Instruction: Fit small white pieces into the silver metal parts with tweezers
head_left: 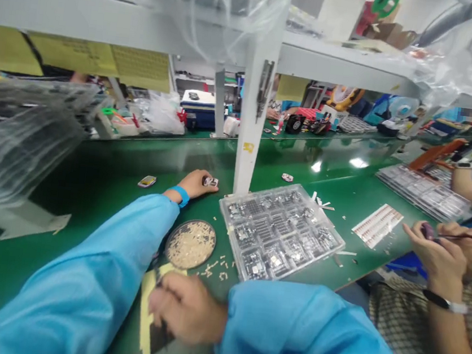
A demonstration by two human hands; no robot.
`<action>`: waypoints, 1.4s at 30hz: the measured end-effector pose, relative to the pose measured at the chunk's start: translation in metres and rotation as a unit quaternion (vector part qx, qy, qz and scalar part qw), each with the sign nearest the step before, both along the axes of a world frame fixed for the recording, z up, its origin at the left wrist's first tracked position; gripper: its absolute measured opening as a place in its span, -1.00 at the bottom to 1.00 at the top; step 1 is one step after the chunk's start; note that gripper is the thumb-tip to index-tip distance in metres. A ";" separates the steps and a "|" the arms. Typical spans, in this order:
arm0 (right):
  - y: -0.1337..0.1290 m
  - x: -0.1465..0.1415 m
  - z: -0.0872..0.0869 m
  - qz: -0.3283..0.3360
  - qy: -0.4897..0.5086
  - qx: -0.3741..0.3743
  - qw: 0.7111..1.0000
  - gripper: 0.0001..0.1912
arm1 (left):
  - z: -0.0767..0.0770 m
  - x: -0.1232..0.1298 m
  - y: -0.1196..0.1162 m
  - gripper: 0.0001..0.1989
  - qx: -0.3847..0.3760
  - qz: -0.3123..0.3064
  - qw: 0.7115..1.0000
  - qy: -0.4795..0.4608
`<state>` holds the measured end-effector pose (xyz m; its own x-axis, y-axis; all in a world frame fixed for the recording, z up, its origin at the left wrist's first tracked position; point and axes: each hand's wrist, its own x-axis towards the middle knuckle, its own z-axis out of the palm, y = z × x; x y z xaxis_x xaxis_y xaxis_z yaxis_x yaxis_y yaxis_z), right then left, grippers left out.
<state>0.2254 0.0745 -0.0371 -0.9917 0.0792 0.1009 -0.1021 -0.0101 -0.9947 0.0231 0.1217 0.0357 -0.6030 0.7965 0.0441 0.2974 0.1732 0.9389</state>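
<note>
My left hand (195, 184) reaches forward on the green bench, its fingers closed round a small white and dark part (210, 182). Nearer to me, my right hand (185, 305) is curled over a dark sheet with yellow tape edging (146, 314); a thin dark item shows at its fingertips, too blurred to name. Between my hands sits a round dish (191, 244) of small beige pieces, with more pieces (219, 266) scattered to its right. A clear compartment tray (281, 230) of small metallic parts lies further right.
A white post (251, 105) rises behind the tray. Small parts lie at the left (147, 181) and behind the tray (287, 177). A sticker sheet (377, 225) is to the right, near another person's hands (444, 252). Stacked clear trays (18, 146) stand at the left.
</note>
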 end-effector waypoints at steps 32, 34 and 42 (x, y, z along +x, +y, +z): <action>0.001 -0.004 -0.004 -0.001 -0.081 0.036 0.996 -0.72 | -0.044 0.039 -0.208 -0.65 -0.084 -0.117 0.975 -0.171; 0.002 -0.003 -0.006 0.006 -0.068 0.081 0.994 -0.76 | -0.044 0.039 -0.210 -0.64 -0.124 -0.152 0.971 -0.140; -0.001 -0.006 -0.011 -0.014 -0.046 0.153 0.987 -0.81 | -0.051 0.040 -0.215 -0.73 -0.166 -0.201 0.965 -0.015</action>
